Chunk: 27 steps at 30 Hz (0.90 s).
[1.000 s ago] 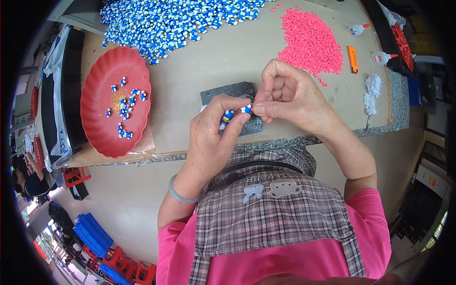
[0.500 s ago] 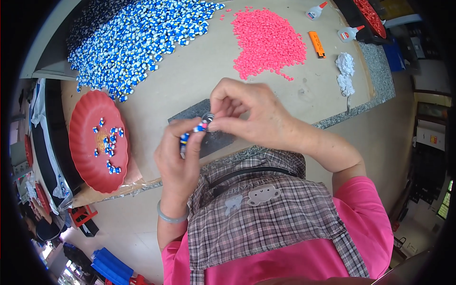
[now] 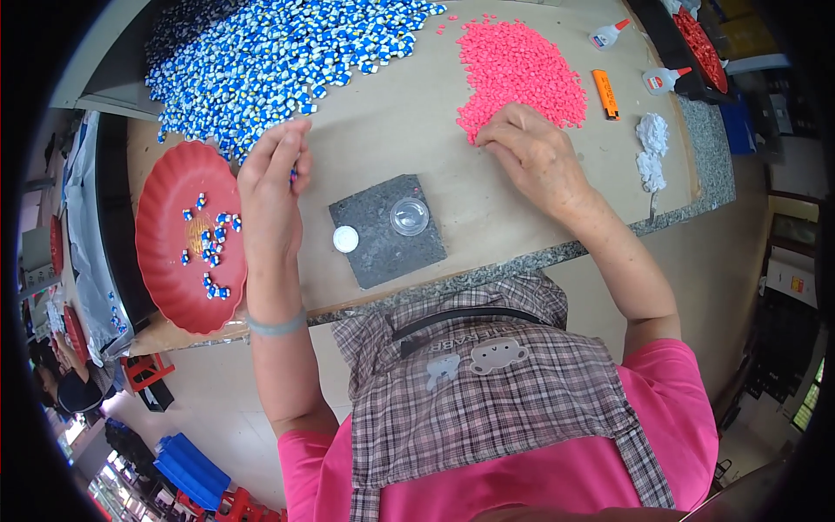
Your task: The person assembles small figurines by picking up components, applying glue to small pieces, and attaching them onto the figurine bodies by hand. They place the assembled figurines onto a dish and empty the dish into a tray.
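Observation:
My left hand (image 3: 271,196) is closed at the near edge of a heap of small blue-and-white figure-like pieces (image 3: 287,54). A bit of one blue piece (image 3: 294,176) shows beneath its fingers. Over at the right, my right hand (image 3: 537,161) has thumb and fingertips pinched at the near edge of a heap of small pink pieces (image 3: 522,74); what they hold, if anything, is hidden. Between the hands lies a dark grey slab (image 3: 383,261). A clear round dish (image 3: 410,217) sits on it, and a small white disc (image 3: 345,239) is at its left edge.
A red scalloped plate (image 3: 161,261) with several blue-and-white pieces stands at left. Far right are two small glue bottles (image 3: 609,35) with red tips, an orange lighter (image 3: 605,94), crumpled white tissue (image 3: 651,152) and a black tray (image 3: 674,39) of red pieces. A granite edge (image 3: 557,254) borders the table.
My hands have parted from over the slab. The left went up and left toward the blue-and-white heap with its piece; the right went up and right to the pink heap.

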### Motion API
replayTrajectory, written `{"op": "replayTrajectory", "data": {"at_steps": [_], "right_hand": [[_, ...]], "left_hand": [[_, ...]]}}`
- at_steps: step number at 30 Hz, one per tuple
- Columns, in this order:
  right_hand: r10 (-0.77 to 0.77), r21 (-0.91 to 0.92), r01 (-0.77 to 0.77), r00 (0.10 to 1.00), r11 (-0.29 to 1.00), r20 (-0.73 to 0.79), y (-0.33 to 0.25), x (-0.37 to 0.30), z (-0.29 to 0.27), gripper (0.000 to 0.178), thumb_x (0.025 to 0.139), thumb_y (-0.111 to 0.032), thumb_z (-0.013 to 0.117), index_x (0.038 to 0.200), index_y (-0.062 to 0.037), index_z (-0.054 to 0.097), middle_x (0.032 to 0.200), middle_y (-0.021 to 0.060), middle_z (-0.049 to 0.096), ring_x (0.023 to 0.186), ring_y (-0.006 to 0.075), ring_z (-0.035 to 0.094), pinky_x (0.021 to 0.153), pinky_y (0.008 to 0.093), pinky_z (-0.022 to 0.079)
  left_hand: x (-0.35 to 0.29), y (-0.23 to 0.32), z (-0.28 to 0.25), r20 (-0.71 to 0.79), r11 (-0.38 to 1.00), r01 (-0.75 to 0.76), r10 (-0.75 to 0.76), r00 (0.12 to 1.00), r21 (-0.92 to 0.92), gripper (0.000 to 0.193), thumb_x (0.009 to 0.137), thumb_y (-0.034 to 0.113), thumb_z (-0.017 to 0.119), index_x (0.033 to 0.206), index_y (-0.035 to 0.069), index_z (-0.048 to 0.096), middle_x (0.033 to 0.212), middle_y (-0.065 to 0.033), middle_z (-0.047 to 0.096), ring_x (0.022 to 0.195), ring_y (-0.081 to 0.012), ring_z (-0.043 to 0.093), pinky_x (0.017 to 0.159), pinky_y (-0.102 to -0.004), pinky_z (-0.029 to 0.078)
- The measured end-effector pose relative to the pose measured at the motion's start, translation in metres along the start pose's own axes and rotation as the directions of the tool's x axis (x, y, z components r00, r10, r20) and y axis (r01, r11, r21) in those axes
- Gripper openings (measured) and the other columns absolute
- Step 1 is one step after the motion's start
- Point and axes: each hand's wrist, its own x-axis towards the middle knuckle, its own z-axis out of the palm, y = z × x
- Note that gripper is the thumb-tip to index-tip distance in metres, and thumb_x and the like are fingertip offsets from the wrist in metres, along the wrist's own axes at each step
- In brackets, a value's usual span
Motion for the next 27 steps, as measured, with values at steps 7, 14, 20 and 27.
{"op": "replayTrajectory", "data": {"at_steps": [7, 14, 20, 27], "right_hand": [[-0.258, -0.064, 0.26, 0.966, 0.964, 0.035, 0.011, 0.011, 0.005, 0.009, 0.075, 0.002, 0.065, 0.084, -0.0015, 0.064, 0.085, 0.0074, 0.061, 0.083, 0.0243, 0.063, 0.068, 0.0344, 0.053], [-0.253, -0.114, 0.278, 0.949, 0.954, 0.189, 0.01, 0.021, -0.006, 0.008, 0.078, -0.003, 0.065, 0.085, -0.0017, 0.063, 0.09, 0.0083, 0.059, 0.088, 0.0247, 0.062, 0.073, 0.0363, 0.054], [-0.14, 0.122, 0.124, 0.982, 0.985, 0.13, 0.018, 0.02, -0.014, 0.009, 0.083, -0.004, 0.066, 0.092, -0.0044, 0.067, 0.09, 0.0077, 0.063, 0.089, 0.0255, 0.064, 0.076, 0.0373, 0.054], [-0.164, 0.033, 0.161, 0.976, 0.986, 0.146, 0.017, 0.014, -0.006, 0.009, 0.083, -0.005, 0.065, 0.092, -0.0041, 0.068, 0.091, 0.007, 0.063, 0.089, 0.0247, 0.064, 0.074, 0.0368, 0.054]], "left_hand": [[0.056, -0.013, 0.018, 0.283, 0.403, -0.508, 0.498, 0.82, 0.761, 0.018, 0.088, 0.012, 0.063, 0.104, 0.006, 0.068, 0.081, -0.0094, 0.06, 0.074, -0.0229, 0.06, 0.066, -0.0365, 0.048], [0.082, -0.021, 0.044, 0.424, 0.094, -0.547, 0.529, 0.735, 0.832, 0.024, 0.081, 0.011, 0.069, 0.105, 0.01, 0.064, 0.086, -0.0103, 0.059, 0.073, -0.0289, 0.06, 0.068, -0.0403, 0.05], [0.093, -0.026, 0.053, 0.491, -0.04, -0.537, 0.467, 0.736, 0.843, 0.021, 0.084, 0.018, 0.069, 0.1, 0.006, 0.064, 0.096, -0.0139, 0.064, 0.085, -0.0328, 0.066, 0.073, -0.043, 0.053], [0.098, -0.024, 0.058, 0.595, -0.198, -0.564, 0.356, 0.721, 0.802, 0.019, 0.087, 0.019, 0.066, 0.1, 0.006, 0.064, 0.097, -0.0147, 0.064, 0.086, -0.0351, 0.066, 0.075, -0.0446, 0.053]]}}
